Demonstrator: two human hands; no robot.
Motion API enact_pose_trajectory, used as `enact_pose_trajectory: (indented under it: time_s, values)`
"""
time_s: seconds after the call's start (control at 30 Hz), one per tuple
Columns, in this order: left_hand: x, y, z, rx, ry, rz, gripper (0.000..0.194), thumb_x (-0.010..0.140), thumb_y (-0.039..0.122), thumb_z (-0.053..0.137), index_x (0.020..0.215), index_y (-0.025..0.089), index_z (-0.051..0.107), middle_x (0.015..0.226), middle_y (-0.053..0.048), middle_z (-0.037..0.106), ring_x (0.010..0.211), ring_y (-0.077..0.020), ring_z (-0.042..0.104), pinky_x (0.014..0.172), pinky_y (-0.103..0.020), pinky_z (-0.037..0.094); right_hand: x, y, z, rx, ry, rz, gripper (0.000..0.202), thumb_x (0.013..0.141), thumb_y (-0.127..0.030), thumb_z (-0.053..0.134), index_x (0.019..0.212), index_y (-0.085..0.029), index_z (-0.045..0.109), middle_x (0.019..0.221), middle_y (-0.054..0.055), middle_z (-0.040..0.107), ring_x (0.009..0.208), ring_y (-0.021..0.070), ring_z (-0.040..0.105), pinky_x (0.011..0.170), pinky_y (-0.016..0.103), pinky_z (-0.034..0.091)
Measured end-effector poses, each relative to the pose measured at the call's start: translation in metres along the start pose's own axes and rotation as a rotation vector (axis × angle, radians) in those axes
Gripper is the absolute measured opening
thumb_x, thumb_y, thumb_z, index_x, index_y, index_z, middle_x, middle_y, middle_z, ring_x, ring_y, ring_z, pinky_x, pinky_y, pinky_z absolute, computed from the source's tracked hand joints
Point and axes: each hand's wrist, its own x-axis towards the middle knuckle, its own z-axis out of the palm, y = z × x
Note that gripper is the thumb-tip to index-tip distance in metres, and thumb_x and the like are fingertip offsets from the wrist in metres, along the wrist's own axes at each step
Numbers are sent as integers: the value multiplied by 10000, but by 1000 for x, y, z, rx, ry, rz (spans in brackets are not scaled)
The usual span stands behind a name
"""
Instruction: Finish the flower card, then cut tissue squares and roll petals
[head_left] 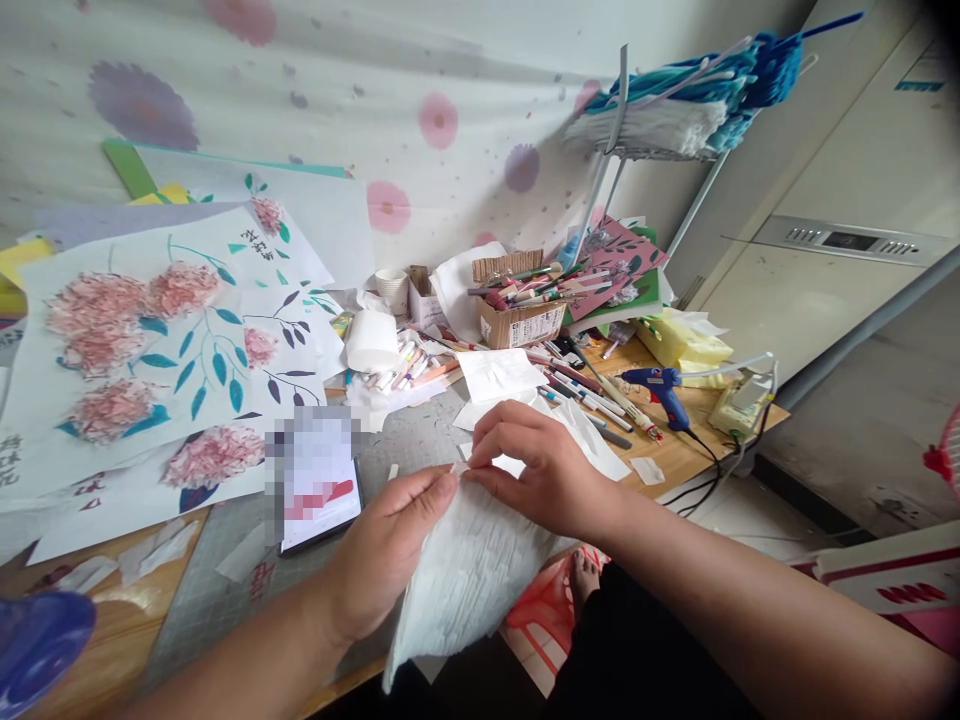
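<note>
A white, finely crinkled sheet of tissue-like paper (476, 570) hangs in front of me, over the table's front edge. My left hand (390, 550) pinches its upper corner between thumb and fingers. At the same corner, the fingertips of my right hand (532, 470) are pressed together on the paper, almost touching the left thumb. The sheet fans out downward below both hands.
A phone (321, 485) lies left of my hands, beside paper-flower pictures (202, 350). Behind are a tissue roll (372, 340) and a cardboard box (521, 325) of pens. A blue glue gun (664, 390) and its cable are at right, a blue object (41, 650) at lower left.
</note>
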Motion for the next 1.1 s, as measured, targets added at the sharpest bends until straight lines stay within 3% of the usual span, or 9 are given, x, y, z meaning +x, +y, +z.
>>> enact_pose_trajectory:
  time_s: [0.23,0.33,0.47,0.77,0.9,1.0,1.1]
  values:
    - [-1,3,0,58,-29,31,346,918,512,539,1062,241,697,975,-15,682,1037,-234,528,984,-326,344,2,-1,1,7,-35,19,109,850,-139,630,760,-178,582,817,52,600,762,159,589,689,289,506]
    - [-1,5,-1,189,-80,47,316,919,496,533,1021,238,685,818,4,611,865,-215,501,815,-307,398,3,-1,1,18,-54,22,98,850,-129,631,771,-173,593,836,56,600,775,157,593,703,286,510]
    - [0,6,-3,354,-72,48,323,903,503,542,816,208,642,709,23,510,719,-181,418,663,-283,351,3,-2,2,29,-76,56,98,839,-109,627,779,-174,585,841,54,599,775,158,586,692,284,510]
    - [0,3,-2,101,-41,25,334,899,505,557,945,211,708,850,-24,649,948,-262,541,881,-367,393,1,-1,-1,66,-90,85,71,839,-171,651,853,-179,581,885,54,611,785,153,601,711,294,529]
    - [0,5,-4,151,-43,29,355,892,533,552,883,206,690,842,-25,653,904,-249,547,812,-341,421,2,-1,-2,36,-185,284,134,818,-247,705,841,-169,599,779,13,630,677,127,596,631,253,499]
    - [1,8,-2,200,-91,4,323,829,514,639,859,195,675,796,-8,628,795,-220,530,710,-301,414,3,-2,-1,-40,-203,255,143,836,-216,685,738,-158,598,717,4,606,648,118,565,603,238,454]
    - [3,11,2,274,-99,-30,258,810,422,673,904,182,679,815,-13,642,823,-240,550,729,-309,415,4,-3,0,-80,-181,207,146,842,-190,666,722,-160,590,731,7,599,663,120,560,610,236,448]
